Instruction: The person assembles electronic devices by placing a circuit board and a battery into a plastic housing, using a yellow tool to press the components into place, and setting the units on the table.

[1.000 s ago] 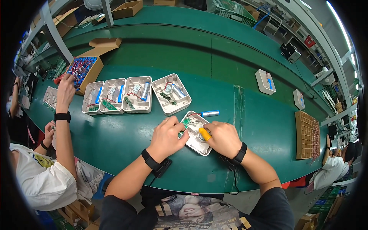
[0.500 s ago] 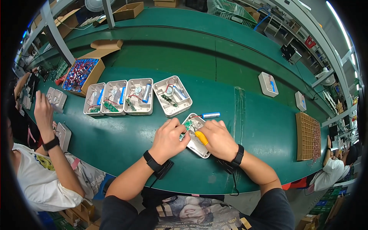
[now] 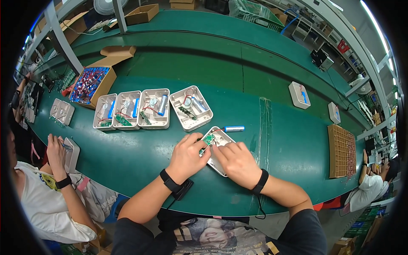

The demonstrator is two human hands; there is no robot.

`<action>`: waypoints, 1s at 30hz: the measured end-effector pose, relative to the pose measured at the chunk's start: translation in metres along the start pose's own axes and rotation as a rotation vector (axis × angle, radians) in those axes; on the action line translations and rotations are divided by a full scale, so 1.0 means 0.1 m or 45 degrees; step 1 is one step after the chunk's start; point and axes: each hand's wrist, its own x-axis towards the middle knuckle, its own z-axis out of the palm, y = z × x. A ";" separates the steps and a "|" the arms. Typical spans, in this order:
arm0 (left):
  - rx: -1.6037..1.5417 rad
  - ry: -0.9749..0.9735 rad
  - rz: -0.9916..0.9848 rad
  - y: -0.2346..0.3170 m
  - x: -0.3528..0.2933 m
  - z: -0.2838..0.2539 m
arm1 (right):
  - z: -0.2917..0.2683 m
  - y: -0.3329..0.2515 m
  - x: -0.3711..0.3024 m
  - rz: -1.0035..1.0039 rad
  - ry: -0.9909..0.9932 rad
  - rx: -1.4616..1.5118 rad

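A white plastic housing (image 3: pixel 217 169) lies tilted on the green bench in front of me, between my two hands. Inside its far end is a green circuit board (image 3: pixel 208 139) with thin wires. My left hand (image 3: pixel 186 153) is closed, with thumb and forefinger pinching the board's near edge. From the other side my right hand (image 3: pixel 236 162) reaches over the housing, fingers bent together close to the left fingertips; what they hold is hidden. A blue cylindrical battery (image 3: pixel 234 128) on a red lead lies just beyond the housing's far edge.
Beyond my left hand stand several white housings (image 3: pixel 155 123) with boards and batteries. An open carton (image 3: pixel 103 86) of blue batteries is farther left. At right are a divided cardboard tray (image 3: pixel 338 153) and two more housings (image 3: pixel 299 95). A co-worker's hand (image 3: pixel 56 154) works at the left.
My right hand has turned over and shifted slightly; the yellow piece at its fingers no longer shows. The co-worker's raised hand at the left has come down to a white housing.
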 end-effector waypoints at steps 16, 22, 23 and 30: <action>-0.033 -0.155 -0.151 0.10 0.09 -0.07 | -0.17 -0.28 -0.10 -0.053 -0.175 -0.101; 0.022 -0.236 -0.199 0.11 0.11 -0.11 | -0.36 0.26 0.05 -0.079 -0.481 0.549; 0.031 -0.251 -0.205 0.10 0.10 -0.11 | -0.24 0.39 0.11 -0.088 -0.482 0.549; -0.029 -0.218 -0.201 0.07 0.08 -0.07 | 0.27 0.80 0.01 0.135 -0.030 0.265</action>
